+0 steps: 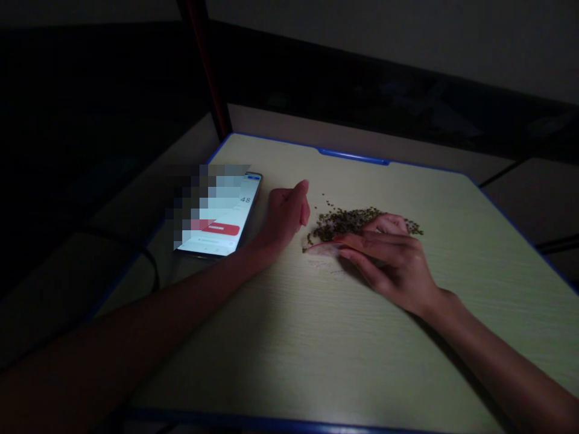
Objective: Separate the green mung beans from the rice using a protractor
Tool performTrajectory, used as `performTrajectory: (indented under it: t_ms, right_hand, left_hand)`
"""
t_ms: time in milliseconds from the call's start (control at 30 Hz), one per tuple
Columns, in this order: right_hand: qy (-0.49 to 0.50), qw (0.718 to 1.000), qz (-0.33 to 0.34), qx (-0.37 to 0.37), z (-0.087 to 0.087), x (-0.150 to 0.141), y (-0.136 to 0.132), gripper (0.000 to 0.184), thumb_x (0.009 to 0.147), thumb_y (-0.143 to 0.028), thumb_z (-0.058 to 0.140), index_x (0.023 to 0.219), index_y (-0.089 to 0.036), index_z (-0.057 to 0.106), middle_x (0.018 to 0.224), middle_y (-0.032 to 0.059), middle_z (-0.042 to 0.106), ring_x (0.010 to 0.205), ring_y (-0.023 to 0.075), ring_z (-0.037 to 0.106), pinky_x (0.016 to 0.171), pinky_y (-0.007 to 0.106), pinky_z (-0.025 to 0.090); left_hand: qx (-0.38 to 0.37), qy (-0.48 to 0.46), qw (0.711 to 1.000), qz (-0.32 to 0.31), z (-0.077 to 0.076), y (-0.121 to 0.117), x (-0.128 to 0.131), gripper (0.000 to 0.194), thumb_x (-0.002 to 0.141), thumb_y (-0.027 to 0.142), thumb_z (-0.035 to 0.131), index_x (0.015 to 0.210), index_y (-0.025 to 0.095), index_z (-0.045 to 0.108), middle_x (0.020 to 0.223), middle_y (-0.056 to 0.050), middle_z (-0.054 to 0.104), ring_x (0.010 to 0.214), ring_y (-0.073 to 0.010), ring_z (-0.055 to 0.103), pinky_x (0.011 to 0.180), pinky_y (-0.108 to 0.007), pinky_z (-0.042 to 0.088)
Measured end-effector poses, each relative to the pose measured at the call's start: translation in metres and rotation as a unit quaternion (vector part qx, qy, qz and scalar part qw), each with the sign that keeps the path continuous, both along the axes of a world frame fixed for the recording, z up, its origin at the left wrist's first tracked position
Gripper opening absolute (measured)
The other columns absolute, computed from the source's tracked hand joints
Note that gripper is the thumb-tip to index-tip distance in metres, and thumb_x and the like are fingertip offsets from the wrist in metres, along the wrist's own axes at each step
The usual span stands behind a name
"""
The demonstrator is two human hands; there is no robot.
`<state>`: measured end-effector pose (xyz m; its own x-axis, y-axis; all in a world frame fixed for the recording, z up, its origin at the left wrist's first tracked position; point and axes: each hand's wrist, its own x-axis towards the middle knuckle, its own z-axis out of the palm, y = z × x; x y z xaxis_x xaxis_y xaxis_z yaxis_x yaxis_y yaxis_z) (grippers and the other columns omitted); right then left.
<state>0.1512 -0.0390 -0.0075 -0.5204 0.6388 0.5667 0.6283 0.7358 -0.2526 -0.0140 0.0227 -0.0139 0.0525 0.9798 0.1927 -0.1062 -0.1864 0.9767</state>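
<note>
My right hand (400,259) pinches a small clear plastic bag (323,248) with a red line along its edge, low over the tabletop. Just beyond the bag, a loose pile of small greenish-brown beads or seeds (344,222) is spread out, partly hidden behind my right fingers. A few stray grains lie around its edges. My left hand (288,211) rests on its side to the left of the pile, fingers curled in and nothing visible in them. It does not touch the pile.
A lit phone (217,226) lies left of my left hand, part of it blurred out. The pale wood-grain table (280,355) has a blue rim and a blue handle slot (353,157) at its far edge. A dark cable (151,259) crosses the left side. The surroundings are dark.
</note>
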Motion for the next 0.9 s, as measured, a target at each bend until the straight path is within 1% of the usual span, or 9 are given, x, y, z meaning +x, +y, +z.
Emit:
performTrajectory:
  t_ms: [233, 400, 533, 733, 900]
  right_hand:
    - [0.009, 1.0, 0.009, -0.003, 0.0005, 0.0041, 0.0009, 0.023, 0.079, -0.015, 0.059, 0.1, -0.023, 0.067, 0.072, -0.0004, 0.071, 0.067, 0.0162, 0.053, 0.076, 0.036, 0.036]
    - [0.012, 1.0, -0.019, 0.009, -0.0023, 0.0072, 0.0021, 0.02, 0.079, -0.016, 0.059, 0.096, -0.019, 0.068, 0.071, 0.0013, 0.072, 0.066, 0.0171, 0.052, 0.074, 0.037, 0.036]
    - [0.008, 0.999, -0.036, 0.01, -0.0048, 0.0043, 0.0021, 0.022, 0.079, -0.016, 0.059, 0.099, -0.02, 0.067, 0.075, 0.0014, 0.072, 0.067, 0.017, 0.052, 0.074, 0.037, 0.036]
    - [-0.002, 0.999, -0.048, 0.012, -0.0029, -0.0001, 0.0015, 0.022, 0.081, -0.017, 0.057, 0.099, -0.021, 0.068, 0.068, 0.0003, 0.07, 0.065, 0.0164, 0.051, 0.074, 0.036, 0.036]
    - [-0.008, 0.999, -0.042, 0.006, -0.003, -0.0024, 0.0028, 0.023, 0.081, -0.018, 0.057, 0.102, -0.018, 0.067, 0.066, 0.0007, 0.068, 0.066, 0.0165, 0.051, 0.074, 0.036, 0.035]
  left_hand:
    - [0.008, 0.007, 1.0, -0.012, -0.0036, 0.002, -0.0025, 0.053, 0.085, 0.022, 0.039, 0.032, 0.018, 0.037, 0.03, 0.006, 0.031, 0.03, -0.0051, 0.03, 0.038, -0.023, 0.022]
    - [0.009, 0.01, 1.0, -0.009, -0.0043, 0.002, -0.0025, 0.053, 0.085, 0.023, 0.039, 0.032, 0.018, 0.036, 0.03, 0.006, 0.03, 0.03, -0.005, 0.031, 0.038, -0.023, 0.022]
    - [0.011, 0.011, 1.0, -0.007, -0.0035, 0.0015, -0.0022, 0.053, 0.085, 0.022, 0.038, 0.032, 0.018, 0.037, 0.031, 0.006, 0.03, 0.03, -0.0049, 0.031, 0.037, -0.023, 0.022]
    - [0.014, 0.009, 1.0, -0.008, -0.0031, 0.0023, -0.0015, 0.053, 0.085, 0.021, 0.038, 0.032, 0.018, 0.036, 0.031, 0.006, 0.03, 0.03, -0.0051, 0.031, 0.039, -0.023, 0.023]
    - [0.004, 0.015, 1.0, -0.005, -0.0014, 0.0013, -0.001, 0.053, 0.085, 0.021, 0.038, 0.032, 0.018, 0.036, 0.031, 0.006, 0.032, 0.03, -0.0049, 0.031, 0.04, -0.023, 0.025]
